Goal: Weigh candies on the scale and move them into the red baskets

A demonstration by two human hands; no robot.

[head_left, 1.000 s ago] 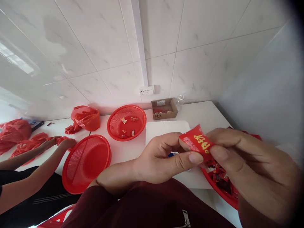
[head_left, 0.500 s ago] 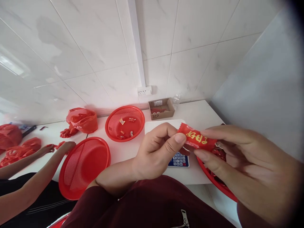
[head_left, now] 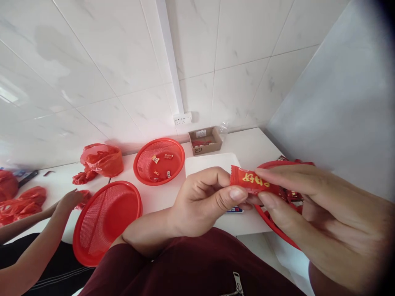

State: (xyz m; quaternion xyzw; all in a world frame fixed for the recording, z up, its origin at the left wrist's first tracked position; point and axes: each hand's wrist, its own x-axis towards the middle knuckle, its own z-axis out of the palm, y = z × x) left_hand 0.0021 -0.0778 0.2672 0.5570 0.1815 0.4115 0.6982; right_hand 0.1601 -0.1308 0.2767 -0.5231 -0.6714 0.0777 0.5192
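A small red wrapped candy (head_left: 251, 179) with yellow lettering is stretched between my two hands. My left hand (head_left: 205, 201) pinches its left end between thumb and curled fingers. The thumb and fingers of my right hand (head_left: 321, 205) close on its right end, hiding that part. Behind my left hand lies a white scale (head_left: 212, 162), its blue keypad mostly covered. Under my right hand stands a red basket (head_left: 268, 220) full of dark red packets. Another red basket (head_left: 138, 164) holds several small wrapped candies.
An open cardboard box (head_left: 205, 140) with red packets stands by the wall. A red basket (head_left: 108, 218) sits at the left, beside a co-worker's hands (head_left: 69, 201). Red plastic bags (head_left: 101, 160) lie on the white table (head_left: 247, 144).
My view has shifted slightly. The candy has turned a little in my fingers, still held at both ends. The co-worker's hands have drawn together over a red bag.
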